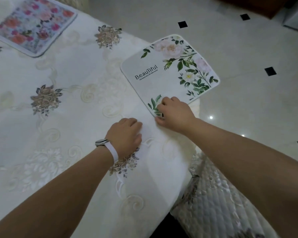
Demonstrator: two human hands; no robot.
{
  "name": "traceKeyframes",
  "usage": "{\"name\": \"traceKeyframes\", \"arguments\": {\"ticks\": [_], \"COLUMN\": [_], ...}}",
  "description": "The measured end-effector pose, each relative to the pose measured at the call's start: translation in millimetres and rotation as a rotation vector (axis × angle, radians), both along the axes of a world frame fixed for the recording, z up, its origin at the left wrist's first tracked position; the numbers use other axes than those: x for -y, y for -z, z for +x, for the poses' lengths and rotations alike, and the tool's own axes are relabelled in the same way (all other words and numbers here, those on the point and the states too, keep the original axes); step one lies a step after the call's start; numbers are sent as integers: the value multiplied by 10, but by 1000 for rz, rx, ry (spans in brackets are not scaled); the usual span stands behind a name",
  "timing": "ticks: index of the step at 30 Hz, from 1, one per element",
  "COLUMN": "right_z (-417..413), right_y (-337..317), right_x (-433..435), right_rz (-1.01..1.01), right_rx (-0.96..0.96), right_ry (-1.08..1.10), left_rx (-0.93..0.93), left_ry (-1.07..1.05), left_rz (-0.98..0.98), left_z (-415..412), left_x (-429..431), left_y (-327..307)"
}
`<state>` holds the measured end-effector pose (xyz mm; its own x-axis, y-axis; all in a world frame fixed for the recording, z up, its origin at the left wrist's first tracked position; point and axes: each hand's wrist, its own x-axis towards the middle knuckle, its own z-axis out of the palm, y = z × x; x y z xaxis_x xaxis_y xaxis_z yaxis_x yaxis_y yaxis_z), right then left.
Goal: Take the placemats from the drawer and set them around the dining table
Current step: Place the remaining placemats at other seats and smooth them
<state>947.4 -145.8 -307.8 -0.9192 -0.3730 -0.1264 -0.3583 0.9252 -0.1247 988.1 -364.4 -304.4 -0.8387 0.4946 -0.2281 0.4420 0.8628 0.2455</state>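
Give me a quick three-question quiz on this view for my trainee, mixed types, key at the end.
1. True or false: the left hand grips the white placemat.
2. Multiple choice: how many placemats lie on the table? A one, B two, C four.
3. Short answer: which word is printed large on the white placemat?
Key: 1 false, it rests on the tablecloth, apart from the mat; 2 B, the white placemat and the colourful floral placemat; 3 Beautiful.
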Motion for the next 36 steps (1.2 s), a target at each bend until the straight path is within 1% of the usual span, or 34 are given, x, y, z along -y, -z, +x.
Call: {"name": "traceKeyframes", "arguments": {"ticks": [2, 5, 7, 9, 11, 14, 19, 22, 25, 30, 33, 36], "right_z": [26, 65, 105, 152, 170, 138, 77, 80, 161, 520, 744, 962], "right_y": [9, -3, -10, -6, 24, 34, 9, -13, -79, -88, -110, -60], "right_x": [42, 131, 176, 198, 188, 175, 204, 238, 276, 334, 422, 508], "right_rz": [-21, -63, -76, -81, -70, -59, -3, 19, -26, -199, -277, -285], "right_rx": [-20, -33, -12, -7, -43, -36, -13, 2, -25, -150, -166, -163], "right_ry": [-7, 7, 33, 60, 77, 111, 87, 80, 74, 12, -4, 4], "left_rx": [35, 124, 189, 241, 258, 271, 274, 296, 352, 450, 532, 527], "left_ry": [-95, -406, -530, -566, -611, -673, -587, -607, -754, -1021, -1107, -1142], "left_rz": [63, 280, 388, 437, 477, 525, 499, 519, 614, 789, 897, 945], "left_z": [-15, -33, -56, -60, -66, -81, -91, -78, -99, -111, 22, 185], "left_x": [-113, -290, -399, -482, -534, -553, -528, -528, -554, -527, -458, -410], "left_y": [36, 25, -4, -6, 2, 19, 71, 60, 1, -57, -3, -23]}}
